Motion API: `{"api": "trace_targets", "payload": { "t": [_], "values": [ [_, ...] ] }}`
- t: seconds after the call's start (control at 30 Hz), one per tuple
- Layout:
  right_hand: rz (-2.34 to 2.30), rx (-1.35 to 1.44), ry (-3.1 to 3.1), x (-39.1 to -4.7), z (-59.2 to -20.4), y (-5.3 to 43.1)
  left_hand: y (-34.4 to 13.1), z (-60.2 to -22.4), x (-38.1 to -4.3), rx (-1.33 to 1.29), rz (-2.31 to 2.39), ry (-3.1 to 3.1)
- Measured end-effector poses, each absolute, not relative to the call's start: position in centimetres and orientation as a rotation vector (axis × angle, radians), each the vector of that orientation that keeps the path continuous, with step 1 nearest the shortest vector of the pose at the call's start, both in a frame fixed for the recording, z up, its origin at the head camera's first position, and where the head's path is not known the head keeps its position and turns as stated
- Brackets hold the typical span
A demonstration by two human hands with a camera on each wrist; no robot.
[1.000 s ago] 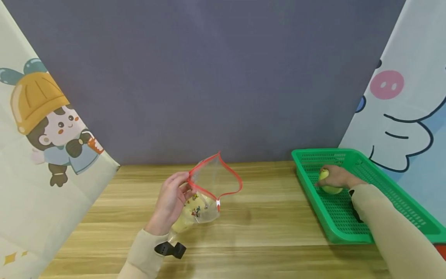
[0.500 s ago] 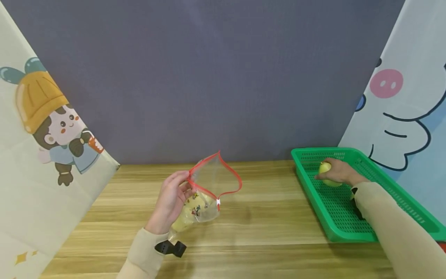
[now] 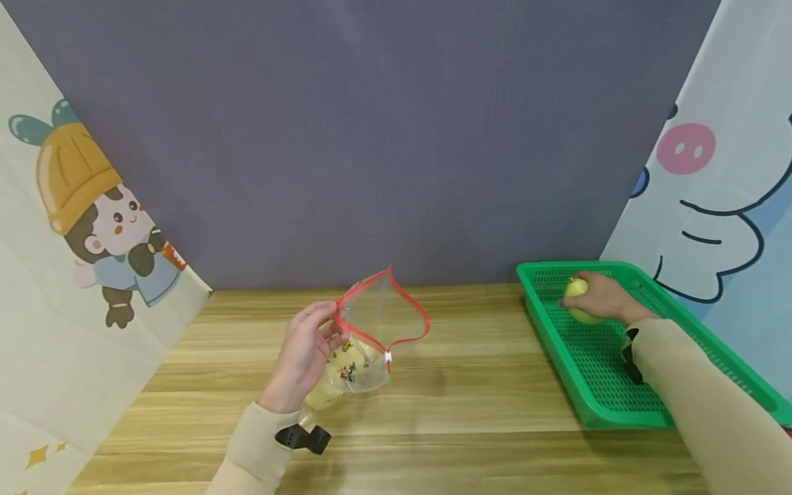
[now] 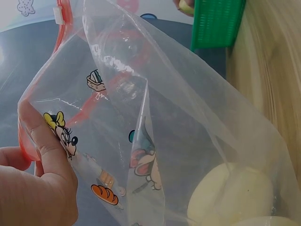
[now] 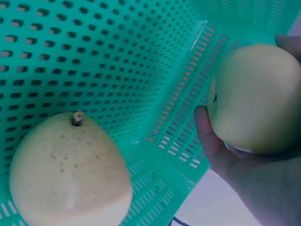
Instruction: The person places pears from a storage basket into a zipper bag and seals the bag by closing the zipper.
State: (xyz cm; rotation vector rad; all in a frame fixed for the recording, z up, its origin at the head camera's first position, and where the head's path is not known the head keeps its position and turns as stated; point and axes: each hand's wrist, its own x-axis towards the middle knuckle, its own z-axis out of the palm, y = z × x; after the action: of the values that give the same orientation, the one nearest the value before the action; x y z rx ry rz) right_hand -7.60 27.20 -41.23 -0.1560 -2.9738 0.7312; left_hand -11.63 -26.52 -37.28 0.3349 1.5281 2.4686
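My left hand (image 3: 303, 354) pinches the red-edged rim of a clear zip bag (image 3: 377, 316) printed with cartoon figures. The bag's mouth gapes open, with a white slider (image 3: 388, 357) at its near corner. Pale yellow fruit (image 4: 230, 193) lies in the bottom of the bag in the left wrist view. My right hand (image 3: 603, 299) grips a yellow-green pear (image 3: 584, 313) over the green basket (image 3: 588, 405). In the right wrist view, fingers and thumb curl round this pear (image 5: 258, 99). Another pear (image 5: 70, 174) with a short stem sits in the basket.
The wooden table (image 3: 464, 392) stretches between bag and basket. A dark grey panel (image 3: 396, 137) rises behind it. Cartoon-printed white sheets flank it on the left (image 3: 49, 344) and right (image 3: 742, 89). The basket has raised slotted walls.
My right hand has lifted the pear slightly up from the basket floor. The left hand and the bag have stayed nearly still.
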Motion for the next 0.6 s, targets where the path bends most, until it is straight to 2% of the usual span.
{"api": "trace_targets", "payload": {
  "t": [0.6],
  "values": [
    [0.764,-0.155,-2.914,-7.7,-38.6,25.8,-26.4,-37.4,-11.7,0.328,2.474,1.508]
  ]
}}
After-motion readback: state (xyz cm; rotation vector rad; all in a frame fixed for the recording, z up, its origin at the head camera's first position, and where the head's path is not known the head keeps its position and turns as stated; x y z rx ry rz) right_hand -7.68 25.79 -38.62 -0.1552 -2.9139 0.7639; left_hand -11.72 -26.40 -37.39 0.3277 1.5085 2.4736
